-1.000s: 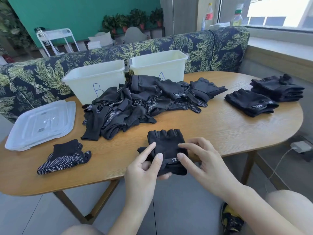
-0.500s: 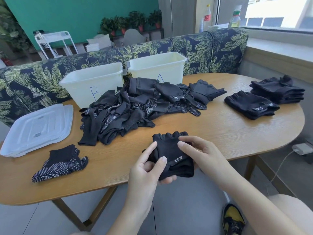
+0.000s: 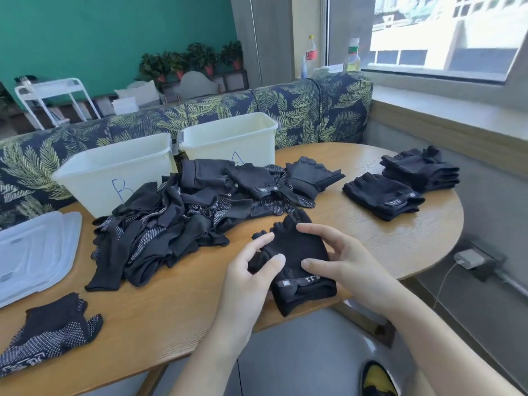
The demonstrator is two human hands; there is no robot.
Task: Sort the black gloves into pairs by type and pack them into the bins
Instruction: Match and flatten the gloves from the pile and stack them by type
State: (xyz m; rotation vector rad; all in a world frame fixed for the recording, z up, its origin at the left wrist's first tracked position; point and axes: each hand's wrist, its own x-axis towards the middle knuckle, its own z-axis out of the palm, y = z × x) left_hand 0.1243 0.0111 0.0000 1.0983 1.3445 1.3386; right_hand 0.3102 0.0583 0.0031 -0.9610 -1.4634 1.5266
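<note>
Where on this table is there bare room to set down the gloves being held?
Bare wood shows between the dotted gloves and the left hand, and between the held gloves and the folded stack. The middle is crowded by the loose pile before the bins.

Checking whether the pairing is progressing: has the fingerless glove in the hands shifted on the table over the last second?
Yes. The fingerless glove has turned, its finger end swinging left toward the glove pile, and its cuff now overhangs the table edge.
</note>
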